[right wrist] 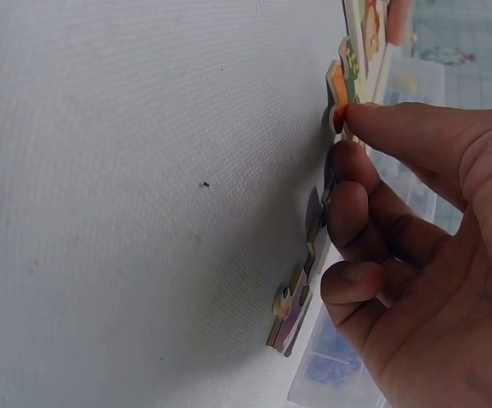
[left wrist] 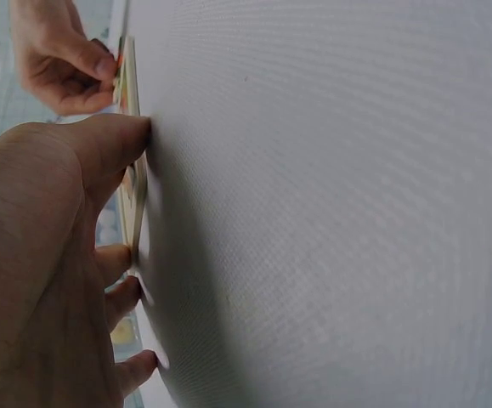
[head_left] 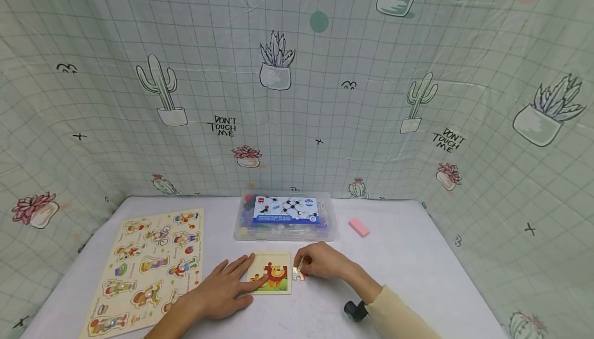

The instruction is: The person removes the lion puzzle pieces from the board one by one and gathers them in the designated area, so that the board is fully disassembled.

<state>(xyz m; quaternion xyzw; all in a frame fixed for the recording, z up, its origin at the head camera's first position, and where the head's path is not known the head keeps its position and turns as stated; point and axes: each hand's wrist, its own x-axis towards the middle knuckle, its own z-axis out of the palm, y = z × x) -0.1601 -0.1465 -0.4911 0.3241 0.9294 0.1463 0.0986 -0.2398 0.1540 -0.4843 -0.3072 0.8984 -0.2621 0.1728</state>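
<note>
A small square lion puzzle board (head_left: pixel 271 258) lies on the white table, its picture partly filled with pieces. My left hand (head_left: pixel 221 290) rests at its left side with fingers spread, the fingertips touching the board. Just off the board's right edge, my right hand (head_left: pixel 322 260) pinches a puzzle piece (right wrist: pixel 339 89) between thumb and index finger; orange and green show on it. More puzzle pieces (right wrist: pixel 290 316), one with purple on it, lie on the table beneath the curled fingers in the right wrist view. In the head view that hand mostly hides them.
A clear plastic molecular model kit box (head_left: pixel 285 232) stands behind the board. A pink eraser-like block (head_left: pixel 359 227) lies to its right. On the left is a large wooden figure puzzle board (head_left: pixel 134 246). A small black object (head_left: pixel 355 310) sits beside the right forearm. Patterned cloth (head_left: pixel 297 112) hangs behind.
</note>
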